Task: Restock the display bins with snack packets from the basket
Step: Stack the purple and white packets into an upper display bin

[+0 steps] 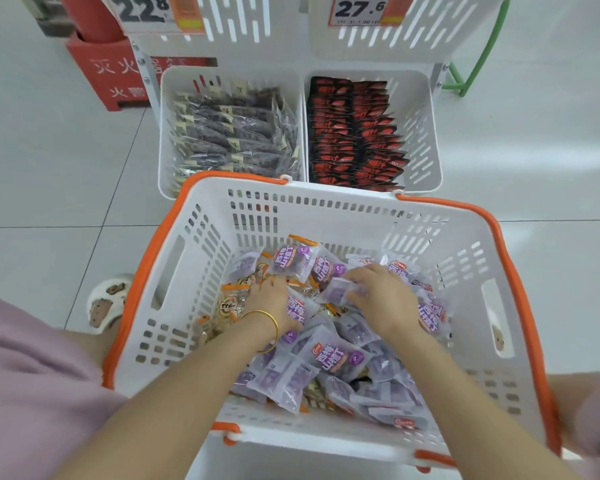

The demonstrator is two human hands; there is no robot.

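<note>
The snack packets fill the floor of a white basket [326, 436] with an orange rim [520, 289], which takes up the lower middle of the view. Most are purple snack packets [326, 362], pale and frosted with bold purple and white lettering, heaped from 6 to 3 o'clock in the basket. Orange-edged packets [232, 301] with clear fronts lie at 9 o'clock under them.

The left hand [269, 303], with a gold bangle [269, 323] on its wrist, is pushed down among the packets. I cannot tell whether it grips anything. The right hand [383, 299], at 1 o'clock from it, curls its fingers round a purple packet [338, 291].

At 12 o'clock, past the basket's far wall, stand two white display bins. The left bin [163, 133] holds clear packets of dark snacks, and the right bin [426, 133] holds black-and-red packets in rows. The basket's far rim overlaps the near edge of both. Above them hang price tags [142, 10]. A red box [104, 81] stands at 11 o'clock, a green frame [478, 46] at 1 o'clock, and a slipper [106, 299] on the tiled floor at 9 o'clock.
</note>
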